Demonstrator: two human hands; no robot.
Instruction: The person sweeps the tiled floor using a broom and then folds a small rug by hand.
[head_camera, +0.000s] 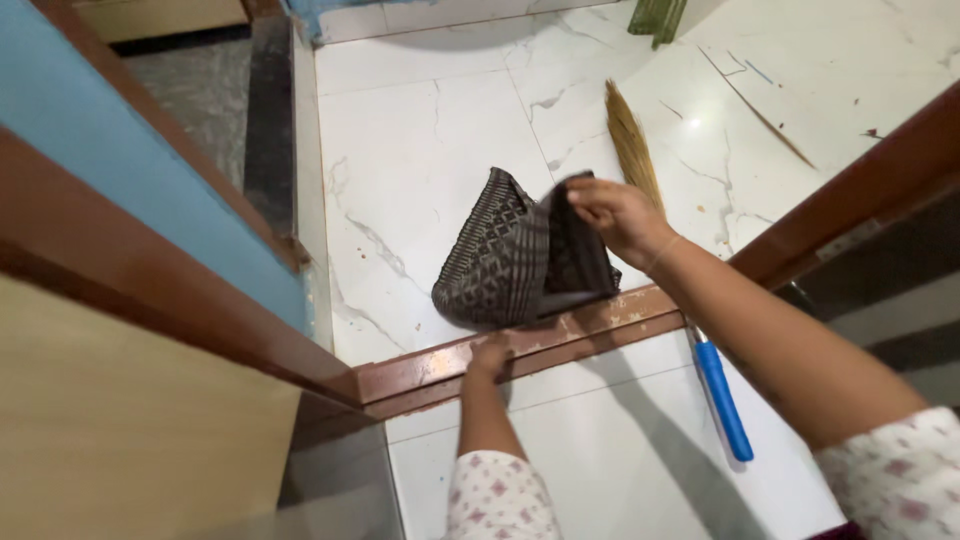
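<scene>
A dark patterned doormat (505, 255) is lifted and folded over above the brown wooden threshold (420, 370). My right hand (615, 212) pinches the mat's upper edge near the top right. My left hand (489, 357) grips the mat's lower edge right at the threshold. The mat curls between the two hands, its underside partly showing on the right.
A straw broom (632, 145) with a blue handle (724, 400) lies on the white marble floor (420, 150), passing under my right arm. A brown door frame (850, 200) rises at right, a blue wall panel (130, 150) and wooden door at left.
</scene>
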